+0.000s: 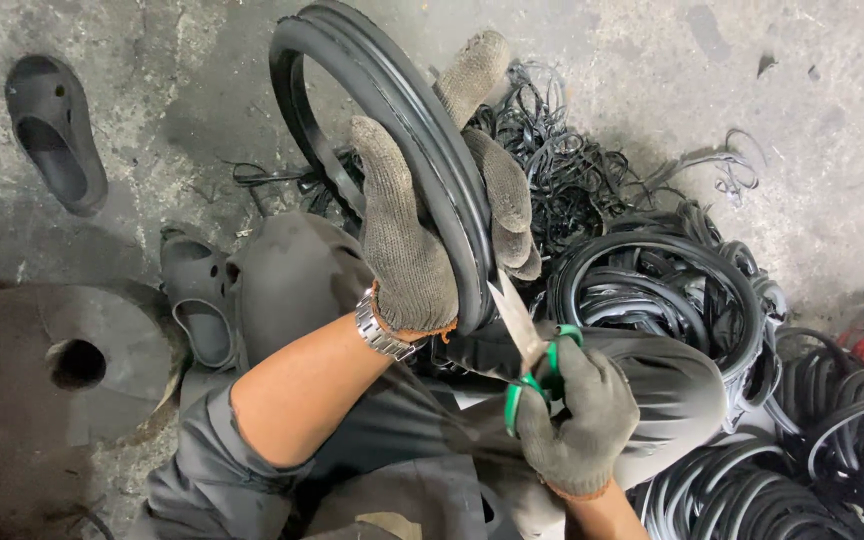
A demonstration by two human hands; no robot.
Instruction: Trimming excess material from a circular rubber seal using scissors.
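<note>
1. Gripping a large black rubber ring (392,100), the gloved left hand (422,215) is wrapping around the ring's lower arc, thumb on the near side and fingers curling over the far side, so the ring is standing upright above the person's lap.
2. The gloved right hand (577,420) is closing around the green handles of a pair of scissors (527,345), and the blades are pointing up at the ring's lower rim, touching or just beside it; whether they are biting into rubber I cannot tell.
3. Thin black trimmings (562,150) are lying in a tangled heap on the concrete floor (832,120) just behind the ring, toward the floor's upper middle, which suggests that some trimming is already done.
4. More black rings (672,290) are piling up at the floor's right edge and lower right corner; whether those are finished or waiting I cannot tell.
5. The ring in hand is looking clean along its upper arc, so by my judgement the cutting is now working around the lower rim, with part of that rim left to do.
6. A dark clog (52,130) is lying near the upper left corner of the floor, well apart from the hands.
</note>
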